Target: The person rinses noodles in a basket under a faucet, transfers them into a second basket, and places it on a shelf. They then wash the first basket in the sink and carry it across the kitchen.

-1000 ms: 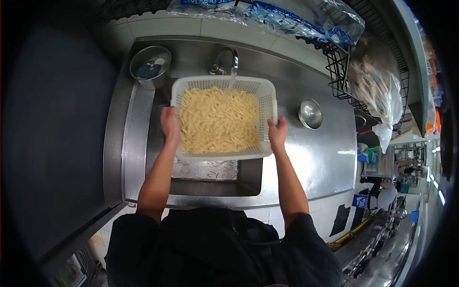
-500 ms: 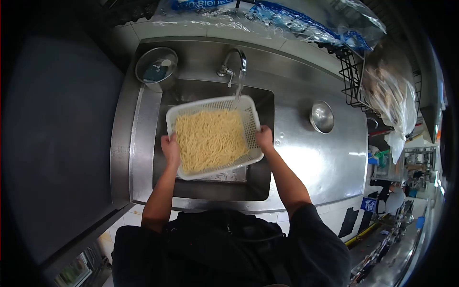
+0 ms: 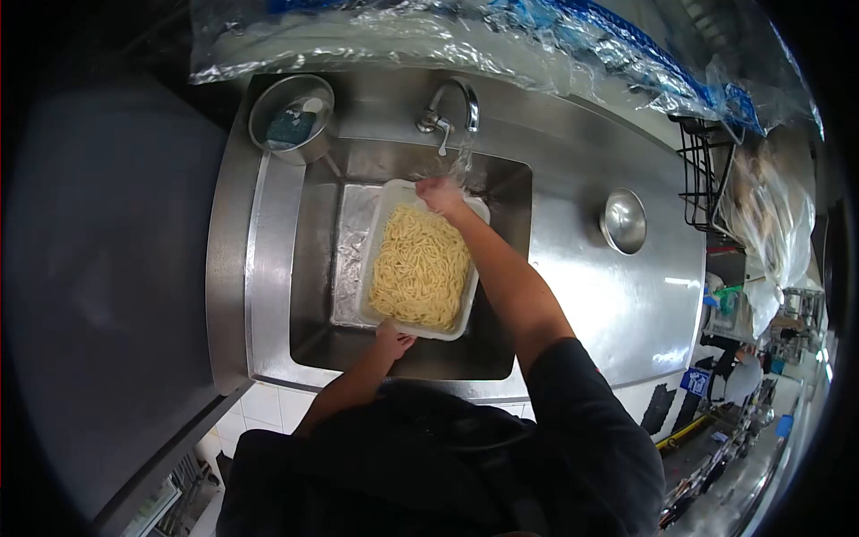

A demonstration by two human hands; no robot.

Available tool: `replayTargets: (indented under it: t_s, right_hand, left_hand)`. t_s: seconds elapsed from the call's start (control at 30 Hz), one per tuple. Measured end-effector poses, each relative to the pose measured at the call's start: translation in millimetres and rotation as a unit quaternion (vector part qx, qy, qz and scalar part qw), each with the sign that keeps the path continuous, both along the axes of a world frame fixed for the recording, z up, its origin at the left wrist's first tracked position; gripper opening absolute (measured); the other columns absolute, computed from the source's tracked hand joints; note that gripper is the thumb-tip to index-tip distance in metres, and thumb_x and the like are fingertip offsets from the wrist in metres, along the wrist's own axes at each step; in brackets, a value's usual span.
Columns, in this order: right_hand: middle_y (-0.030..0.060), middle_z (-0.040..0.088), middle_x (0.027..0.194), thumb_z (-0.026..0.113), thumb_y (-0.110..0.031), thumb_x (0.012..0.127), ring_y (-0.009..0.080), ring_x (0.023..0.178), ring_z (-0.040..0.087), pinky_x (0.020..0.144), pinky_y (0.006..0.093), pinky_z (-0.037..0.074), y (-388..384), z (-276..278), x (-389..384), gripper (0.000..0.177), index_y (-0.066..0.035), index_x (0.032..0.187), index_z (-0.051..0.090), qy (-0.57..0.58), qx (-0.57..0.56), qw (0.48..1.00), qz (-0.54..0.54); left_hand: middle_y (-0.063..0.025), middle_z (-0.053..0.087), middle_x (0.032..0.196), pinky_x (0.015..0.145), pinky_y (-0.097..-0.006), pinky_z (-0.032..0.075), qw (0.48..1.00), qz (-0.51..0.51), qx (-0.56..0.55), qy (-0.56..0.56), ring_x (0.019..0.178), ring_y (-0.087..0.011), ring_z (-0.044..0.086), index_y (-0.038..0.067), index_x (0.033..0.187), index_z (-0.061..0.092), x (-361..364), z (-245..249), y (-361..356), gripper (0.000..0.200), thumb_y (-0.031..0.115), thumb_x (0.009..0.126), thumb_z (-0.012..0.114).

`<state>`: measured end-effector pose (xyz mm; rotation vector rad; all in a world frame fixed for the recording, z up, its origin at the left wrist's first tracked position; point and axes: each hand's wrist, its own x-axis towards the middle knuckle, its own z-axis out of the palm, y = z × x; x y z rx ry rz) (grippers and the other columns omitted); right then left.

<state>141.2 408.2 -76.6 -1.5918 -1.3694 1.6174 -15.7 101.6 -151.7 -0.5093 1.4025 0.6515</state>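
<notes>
A white perforated basket (image 3: 365, 295) of pale yellow noodles (image 3: 419, 268) is held inside the metal sink (image 3: 313, 268), its long side pointing away from me. My left hand (image 3: 392, 340) grips the near rim, with some fingers under the edge. At the far rim, my right hand (image 3: 439, 193) is closed on the basket beside the running water. The water falls from the curved faucet (image 3: 472, 107) and splashes near that hand. The noodles lie spread over most of the basket.
A round metal pot (image 3: 327, 116) with a dark green item inside stands at the sink's back left corner. On the steel counter (image 3: 591, 304) to the right sits a metal bowl (image 3: 624, 221). Plastic packaging (image 3: 385, 40) hangs overhead; a wire rack (image 3: 702, 174) is at right.
The basket has turned from lying crosswise to lengthwise. My right hand has moved from its right side to the far end, and my left hand from its left side to the near end.
</notes>
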Motion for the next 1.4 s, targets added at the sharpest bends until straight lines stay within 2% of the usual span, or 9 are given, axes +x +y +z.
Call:
replayTargets:
  t_s: [0.17, 0.3, 0.6, 0.7, 0.77, 0.9, 1.17, 1.27, 1.4]
  right_hand:
    - [0.0094, 0.064, 0.085, 0.053, -0.008, 0.096, 0.0196, 0.077, 0.066, 0.070, 0.0276, 0.057, -9, 46, 16, 0.013, 0.000, 0.099, 0.063, 0.406, -0.202, 0.862, -0.226]
    - [0.0114, 0.061, 0.091, 0.054, -0.010, 0.096, 0.0200, 0.085, 0.063, 0.071, 0.0295, 0.057, -10, 56, 50, 0.016, 0.002, 0.106, 0.057, 0.384, -0.229, 0.882, -0.147]
    - [0.0148, 0.065, 0.102, 0.050, -0.012, 0.098, 0.0232, 0.089, 0.066, 0.080, 0.0325, 0.058, -65, 89, 54, 0.025, 0.005, 0.114, 0.058, 0.462, -0.205, 0.850, -0.149]
    - [0.0107, 0.067, 0.081, 0.053, -0.007, 0.091, 0.0192, 0.072, 0.066, 0.066, 0.0323, 0.057, -124, 2, 77, 0.018, 0.004, 0.093, 0.067, 0.117, -0.160, 0.976, -0.085]
    - [0.0028, 0.059, 0.065, 0.061, -0.005, 0.082, 0.0129, 0.052, 0.052, 0.045, 0.0306, 0.040, -192, -76, 76, 0.008, 0.000, 0.081, 0.067, -0.090, 0.034, 0.977, -0.192]
    - [0.0102, 0.061, 0.078, 0.057, -0.007, 0.084, 0.0210, 0.056, 0.060, 0.045, 0.0351, 0.049, -286, -83, 52, 0.012, -0.002, 0.092, 0.065, 0.065, -0.170, 0.862, -0.472]
    - [0.0145, 0.058, 0.124, 0.053, -0.014, 0.095, 0.0320, 0.113, 0.056, 0.102, 0.0501, 0.046, -288, -74, 52, 0.038, -0.005, 0.132, 0.047, 0.264, -0.405, 0.803, -0.349]
    - [0.0167, 0.052, 0.130, 0.056, -0.012, 0.094, 0.0340, 0.120, 0.054, 0.099, 0.0513, 0.050, -292, -79, 61, 0.044, -0.004, 0.134, 0.043, 0.303, -0.424, 0.789, -0.325]
    - [0.0176, 0.055, 0.127, 0.055, -0.011, 0.094, 0.0348, 0.115, 0.058, 0.101, 0.0518, 0.049, -297, -75, 61, 0.043, -0.003, 0.134, 0.043, 0.321, -0.390, 0.803, -0.316]
  left_hand:
    - [-0.0209, 0.062, 0.121, 0.092, -0.0432, 0.053, 0.973, -0.156, 0.034, -0.168, 0.110, -0.0371, 0.061, 0.002, 0.124, 0.054, 17, -22, -10, 0.048, 0.042, 0.098, 0.047]
    - [-0.0141, 0.070, 0.095, 0.075, -0.0369, 0.057, 0.906, -0.376, 0.179, -0.069, 0.086, -0.0267, 0.069, 0.002, 0.103, 0.064, 14, 22, 57, 0.034, 0.034, 0.096, 0.054]
    - [-0.0071, 0.062, 0.066, 0.058, -0.0304, 0.050, 0.866, -0.188, 0.436, 0.161, 0.062, -0.0160, 0.062, 0.002, 0.079, 0.065, 59, 106, 271, 0.012, 0.009, 0.086, 0.060]
    - [-0.0083, 0.066, 0.078, 0.060, -0.0333, 0.052, 0.753, -0.348, 0.504, 0.241, 0.065, -0.0162, 0.062, 0.004, 0.088, 0.066, 72, 107, 291, 0.013, 0.016, 0.090, 0.064]
    - [-0.0118, 0.064, 0.072, 0.059, -0.0375, 0.051, 0.528, -0.496, 0.558, 0.405, 0.055, -0.0229, 0.059, 0.001, 0.084, 0.063, 86, 156, 288, 0.025, 0.025, 0.088, 0.068]
    - [-0.0153, 0.064, 0.070, 0.064, -0.0426, 0.052, 0.442, -0.520, 0.595, 0.425, 0.062, -0.0332, 0.062, 0.000, 0.084, 0.062, 93, 178, 299, 0.033, 0.032, 0.089, 0.066]
    - [-0.0129, 0.059, 0.125, 0.103, -0.0417, 0.044, 0.280, -0.648, 0.470, 0.530, 0.123, -0.0317, 0.052, 0.011, 0.125, 0.060, 19, 75, 338, 0.043, 0.010, 0.083, 0.061]
    - [-0.0125, 0.056, 0.132, 0.106, -0.0408, 0.042, 0.280, -0.594, 0.427, 0.621, 0.128, -0.0312, 0.049, 0.011, 0.133, 0.053, -13, 7, 335, 0.053, 0.012, 0.081, 0.064]
    - [-0.0161, 0.064, 0.121, 0.097, -0.0431, 0.047, 0.497, -0.673, 0.310, 0.451, 0.117, -0.0335, 0.058, 0.009, 0.124, 0.061, -40, 39, 334, 0.050, 0.025, 0.078, 0.070]
